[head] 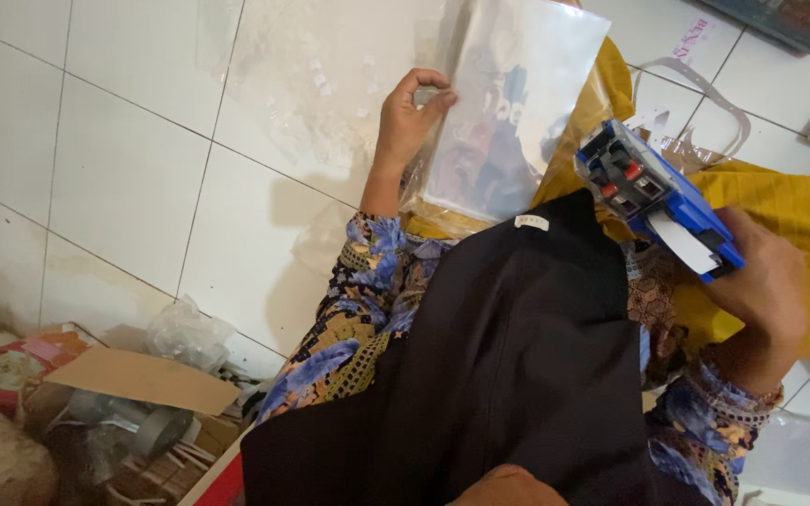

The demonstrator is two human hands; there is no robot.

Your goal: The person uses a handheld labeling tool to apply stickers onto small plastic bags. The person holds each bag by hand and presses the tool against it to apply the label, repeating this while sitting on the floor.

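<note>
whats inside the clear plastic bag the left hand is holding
The clear plastic bag, pinched at its edge by the left hand, holds folded fabric, dark with blue and reddish patches. Glare on the plastic hides its upper part, so the kind of garment cannot be told.

A blue label gun [660,199] with red buttons, a black cloth [508,365], a mustard-yellow cloth [789,225], blue-and-yellow flowered sleeves [358,309], a clear plastic bag [508,103], white floor tiles [124,169].

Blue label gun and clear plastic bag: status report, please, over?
Right hand grips blue plastic label gun. Left hand pinches edge of clear plastic bag. Black folded garment on lap, yellow cloth beneath; nothing between hands.
</note>
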